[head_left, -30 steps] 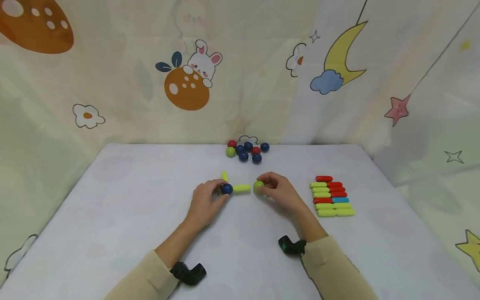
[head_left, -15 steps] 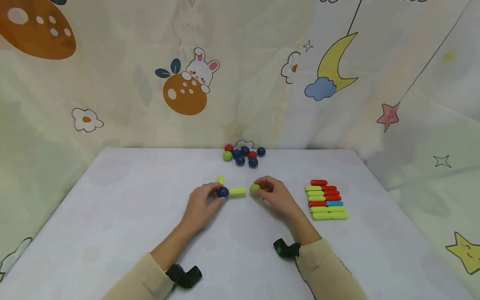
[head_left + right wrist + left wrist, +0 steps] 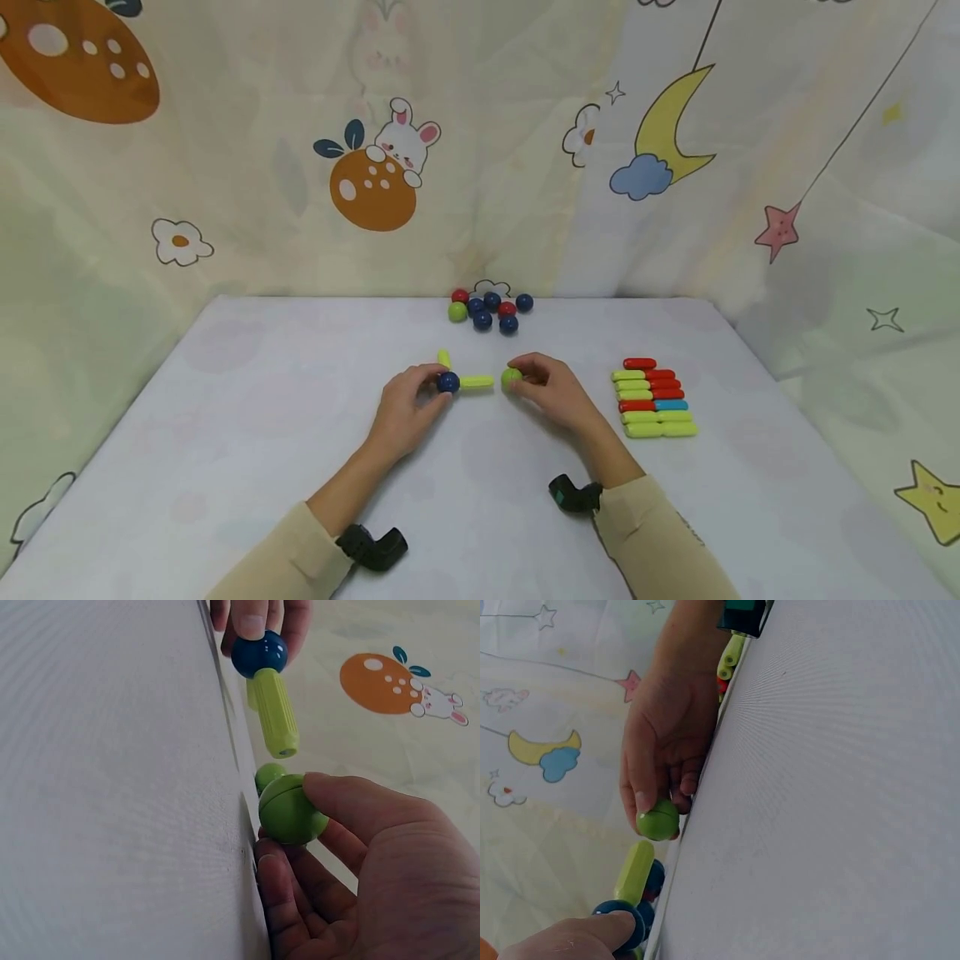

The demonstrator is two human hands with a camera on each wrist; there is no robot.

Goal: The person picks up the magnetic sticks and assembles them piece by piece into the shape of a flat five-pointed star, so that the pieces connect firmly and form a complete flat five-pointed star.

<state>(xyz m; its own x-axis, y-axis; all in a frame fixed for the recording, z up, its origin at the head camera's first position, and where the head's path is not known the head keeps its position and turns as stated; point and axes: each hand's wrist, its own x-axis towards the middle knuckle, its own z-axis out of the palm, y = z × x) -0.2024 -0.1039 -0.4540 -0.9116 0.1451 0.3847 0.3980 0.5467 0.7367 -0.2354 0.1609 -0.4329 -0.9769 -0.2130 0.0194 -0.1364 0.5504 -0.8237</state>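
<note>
My left hand (image 3: 405, 412) pinches a dark blue ball (image 3: 448, 382) between thumb and fingers. Two yellow-green rods join that ball: one rod (image 3: 477, 382) points right toward my other hand, and a second rod (image 3: 444, 358) points away toward the back. In my right hand (image 3: 553, 387) a green ball (image 3: 512, 377) is pinched between thumb and fingertips. A small gap separates this ball from the free end of the right-pointing rod, which shows in the right wrist view as a ribbed rod (image 3: 277, 716) with a round tip.
Several loose balls, blue, red and green, including a blue ball (image 3: 482, 320), lie at the table's back edge. On the right, red, yellow-green and blue rods (image 3: 660, 417) lie in stacked rows. A printed cloth (image 3: 510, 208) hangs behind the white table (image 3: 300, 333).
The whole head view shifts slightly. Both hands keep their grips, and the green ball stays just right of the rod's end.
</note>
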